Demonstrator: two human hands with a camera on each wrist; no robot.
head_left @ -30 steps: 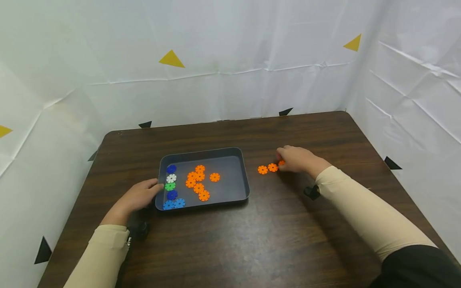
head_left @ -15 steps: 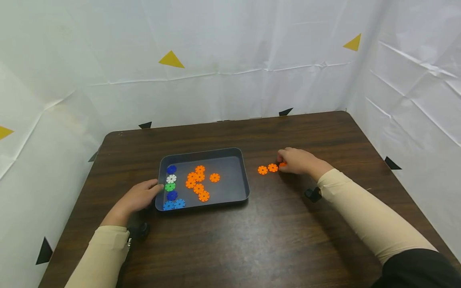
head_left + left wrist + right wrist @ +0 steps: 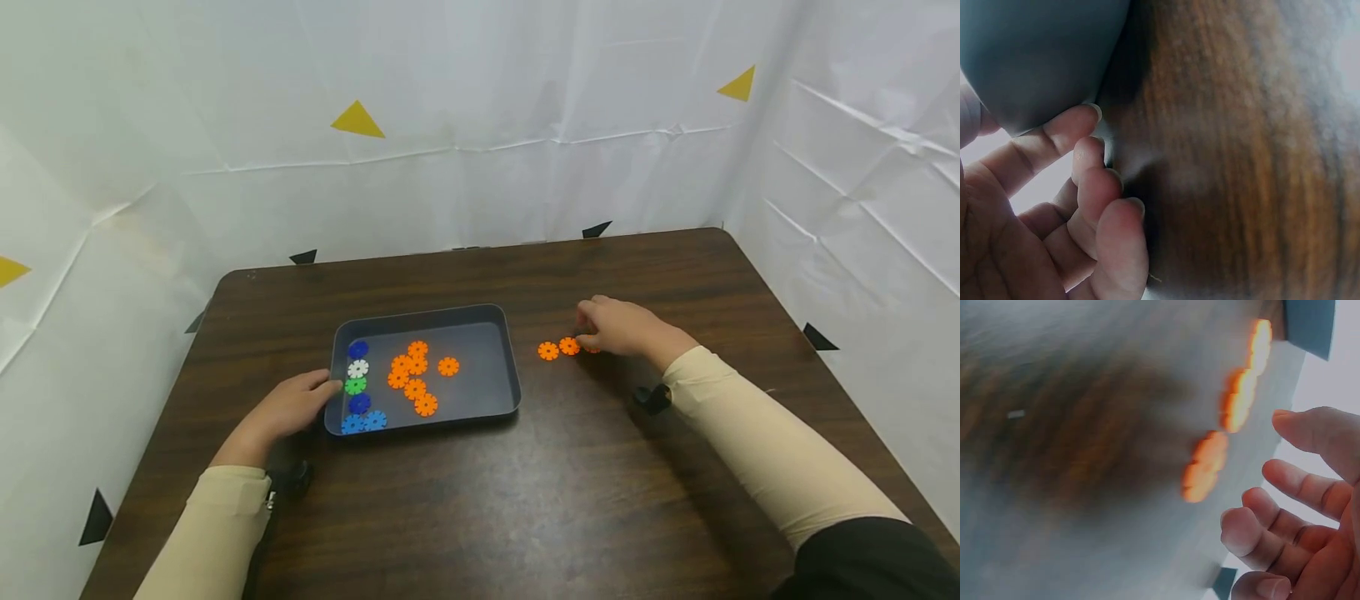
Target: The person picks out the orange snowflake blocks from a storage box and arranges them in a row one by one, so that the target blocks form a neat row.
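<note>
Grey plastic, the tray point(image 3: 498, 358) is sitting on the wooden table point(image 3: 525, 500), holding orange discs point(image 3: 415, 373) mid-floor and blue, white and green discs point(image 3: 357, 385) lining its left wall. Your left hand point(image 3: 288, 406) is resting loosely curled against that wall. Your right hand point(image 3: 622, 327) is hovering relaxed, gripping nothing, over three orange discs point(image 3: 559, 348) lying in a left-to-right row right of the tray

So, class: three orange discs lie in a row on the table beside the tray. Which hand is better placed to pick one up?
The right hand: it hovers open over the nearest orange disc, not yet gripping. The left hand rests against the tray, on its far side from the discs.
</note>
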